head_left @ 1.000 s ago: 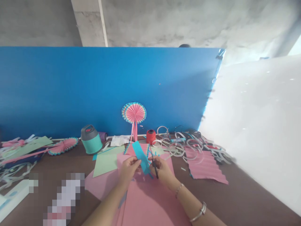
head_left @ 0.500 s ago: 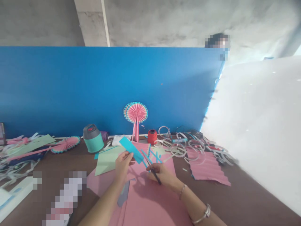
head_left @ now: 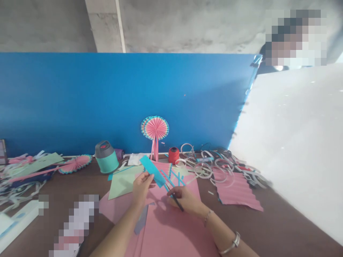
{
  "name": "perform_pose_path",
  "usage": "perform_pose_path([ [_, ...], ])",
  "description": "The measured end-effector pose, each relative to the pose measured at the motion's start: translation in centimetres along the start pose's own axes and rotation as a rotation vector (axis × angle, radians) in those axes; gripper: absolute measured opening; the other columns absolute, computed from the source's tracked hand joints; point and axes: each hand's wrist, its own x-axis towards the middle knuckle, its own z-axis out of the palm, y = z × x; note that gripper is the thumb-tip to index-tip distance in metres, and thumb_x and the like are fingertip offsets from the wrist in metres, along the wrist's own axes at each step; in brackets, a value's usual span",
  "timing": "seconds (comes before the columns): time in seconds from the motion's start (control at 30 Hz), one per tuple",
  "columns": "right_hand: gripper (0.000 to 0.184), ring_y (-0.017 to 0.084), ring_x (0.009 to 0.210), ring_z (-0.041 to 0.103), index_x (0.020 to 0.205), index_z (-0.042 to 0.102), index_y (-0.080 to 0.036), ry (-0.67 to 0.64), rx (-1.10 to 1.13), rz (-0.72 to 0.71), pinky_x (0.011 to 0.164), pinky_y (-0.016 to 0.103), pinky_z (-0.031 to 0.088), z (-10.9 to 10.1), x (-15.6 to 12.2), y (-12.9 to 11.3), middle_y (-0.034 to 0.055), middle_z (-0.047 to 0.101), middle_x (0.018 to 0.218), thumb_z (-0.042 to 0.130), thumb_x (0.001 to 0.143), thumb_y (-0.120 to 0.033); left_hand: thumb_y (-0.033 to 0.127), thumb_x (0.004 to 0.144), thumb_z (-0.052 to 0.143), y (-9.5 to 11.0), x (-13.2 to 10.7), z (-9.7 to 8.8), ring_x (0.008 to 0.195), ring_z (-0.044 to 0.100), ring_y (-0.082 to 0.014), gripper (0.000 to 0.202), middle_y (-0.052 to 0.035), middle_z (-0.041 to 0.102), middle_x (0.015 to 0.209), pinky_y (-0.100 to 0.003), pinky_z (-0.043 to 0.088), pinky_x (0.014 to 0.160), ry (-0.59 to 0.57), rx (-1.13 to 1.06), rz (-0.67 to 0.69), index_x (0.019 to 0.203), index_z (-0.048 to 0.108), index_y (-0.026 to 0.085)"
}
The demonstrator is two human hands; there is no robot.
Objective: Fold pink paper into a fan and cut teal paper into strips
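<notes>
My left hand (head_left: 143, 184) pinches a bright blue paper strip (head_left: 152, 170) between thumb and fingers, holding it tilted above the pink sheets. In my right hand (head_left: 184, 200) is a slim pair of scissors (head_left: 177, 201) with dark handles. Their blades meet the lower right end of the blue strip; the cut itself is too small to make out. Several narrow blue cut strips (head_left: 177, 177) lie just beyond my right hand. Beneath both hands spread large pink paper sheets (head_left: 177, 232), with a pale green sheet (head_left: 122, 184) to the left.
A pink pleated paper fan (head_left: 155, 127) stands against the blue partition (head_left: 93, 96). Near it are a red spool (head_left: 173, 156) and a teal container (head_left: 107, 160). Coiled white strips (head_left: 203, 170) and a pleated pink sheet (head_left: 238, 192) lie right. A person's blurred head (head_left: 292, 39) shows above the partition.
The blue strip and my left hand have shifted slightly right. The scissor blades, spread before, are now closer together at the strip's end. The person behind has moved right.
</notes>
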Motion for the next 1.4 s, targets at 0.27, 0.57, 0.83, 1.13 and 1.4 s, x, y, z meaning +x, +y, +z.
perform_pose_path([
  [0.27,0.031,0.005,0.042,0.039,0.089,0.066,-0.010,0.001,0.003,-0.004,0.038,0.016,0.028,0.05,0.06,0.07,-0.0036,0.050,0.052,0.065,0.067,-0.032,0.043,0.057,0.070,-0.09,0.04,0.01,0.056,0.064,-0.0159,0.034,-0.0041,0.068,0.064,-0.024,0.052,0.052,-0.001,0.013,0.005,0.073,0.066,0.013],
  [0.57,0.031,0.006,0.042,0.038,0.085,0.066,-0.010,0.012,0.015,-0.014,0.039,0.017,0.028,0.01,-0.22,-0.55,-0.0041,0.049,0.050,0.067,0.065,-0.034,0.040,0.060,0.069,-0.06,-0.15,0.09,0.055,0.061,-0.0128,0.028,-0.0008,0.065,0.062,-0.022,0.051,0.053,-0.019,-0.012,-0.006,0.073,0.065,0.014],
  [0.83,0.029,0.005,0.041,0.037,0.085,0.066,-0.010,0.013,0.027,-0.010,0.039,0.017,0.028,0.09,-0.06,-0.18,-0.0050,0.048,0.049,0.064,0.066,-0.032,0.038,0.059,0.069,-0.35,0.05,0.02,0.055,0.061,-0.0132,0.028,-0.0009,0.065,0.063,-0.022,0.051,0.053,-0.013,-0.010,-0.010,0.071,0.063,0.014],
  [1.13,0.028,0.006,0.040,0.036,0.083,0.066,-0.011,0.022,0.032,0.002,0.040,0.018,0.028,0.12,-0.08,-0.35,-0.0043,0.049,0.048,0.064,0.065,-0.032,0.039,0.058,0.070,-0.79,0.34,-0.15,0.055,0.061,-0.0126,0.029,-0.0007,0.065,0.063,-0.022,0.051,0.054,-0.028,-0.025,-0.021,0.070,0.064,0.015],
  [1.4,0.029,0.006,0.041,0.039,0.086,0.067,-0.011,0.033,-0.024,-0.004,0.040,0.017,0.029,0.11,0.17,0.09,-0.0037,0.052,0.049,0.063,0.067,-0.031,0.039,0.057,0.071,-0.68,0.20,-0.11,0.056,0.062,-0.0134,0.032,-0.0025,0.066,0.065,-0.023,0.051,0.054,-0.022,-0.036,-0.030,0.075,0.065,0.013],
])
